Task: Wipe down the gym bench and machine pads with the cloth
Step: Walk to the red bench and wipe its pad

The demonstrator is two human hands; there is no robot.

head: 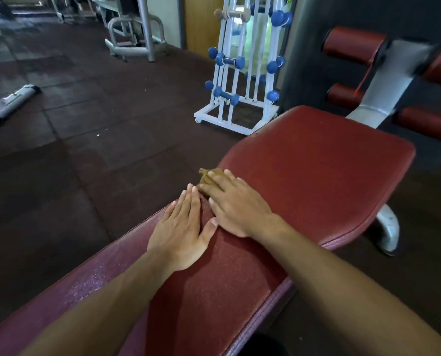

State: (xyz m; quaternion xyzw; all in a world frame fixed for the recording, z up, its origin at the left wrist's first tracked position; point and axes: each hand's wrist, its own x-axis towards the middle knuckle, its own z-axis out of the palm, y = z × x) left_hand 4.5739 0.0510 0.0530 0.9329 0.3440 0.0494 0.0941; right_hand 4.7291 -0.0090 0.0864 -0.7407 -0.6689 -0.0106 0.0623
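Observation:
A dark red padded gym bench (317,176) runs from the lower left to the upper right of the head view. A small brown cloth (209,176) lies at the bench's left edge, where the narrow back pad meets the wide seat pad. My right hand (237,206) lies flat on the cloth and presses it onto the pad; only the cloth's far end shows past the fingers. My left hand (180,227) rests flat on the narrow pad right beside it, fingers together, holding nothing. Red roller pads (352,44) of the machine stand beyond the bench at the upper right.
A white rack (240,73) with blue dumbbells stands on the floor just past the bench's far left corner. Grey machine frames (137,34) sit at the back, and a grey metal part (8,104) lies on the dark rubber floor at the left. The bench's curved metal leg (388,227) sticks out at the right.

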